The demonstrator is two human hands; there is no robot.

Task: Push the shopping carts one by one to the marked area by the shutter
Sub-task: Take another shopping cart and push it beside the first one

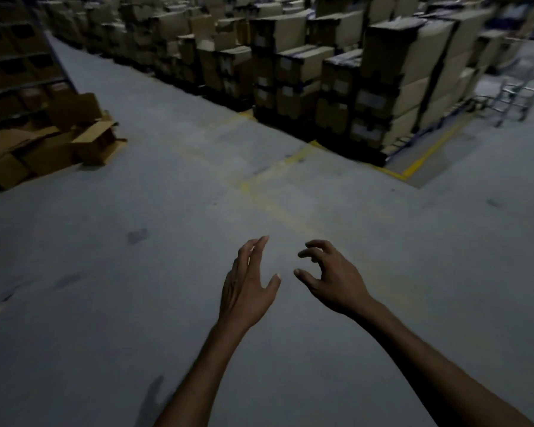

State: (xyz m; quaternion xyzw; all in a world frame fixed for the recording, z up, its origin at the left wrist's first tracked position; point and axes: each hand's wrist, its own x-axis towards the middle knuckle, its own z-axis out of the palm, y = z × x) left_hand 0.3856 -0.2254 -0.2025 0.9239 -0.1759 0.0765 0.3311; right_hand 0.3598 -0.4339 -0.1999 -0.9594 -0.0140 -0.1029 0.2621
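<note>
Head view: both bare forearms reach forward and down over the floor, side by side and apart from each other, touching nothing. The left hand [247, 283] is seen from its back, its fingers nearly straight and close together, pointing ahead, with the thumb spread out to the right. The right hand [332, 278] is turned a little inward, its fingers loosely curled like a claw and the thumb stretched toward the left hand. Neither hand holds anything. A gap of bare floor shows between the two thumbs.

Beneath them lies a grey concrete floor [105, 303], dimly lit, with dark scuffs. A faded yellow line [275, 208] runs across it ahead of the hands. A brighter yellow line [426, 155] borders a block of stacked cartons [407, 84] that stand in long rows toward the back. At the left, loose cardboard boxes [96, 140], some open, lie heaped in front of a shelving rack [16, 57]. The shopping carts [518, 94] appear only as blurred metal frames at the far right edge, beyond the carton stack and well apart from both hands.
</note>
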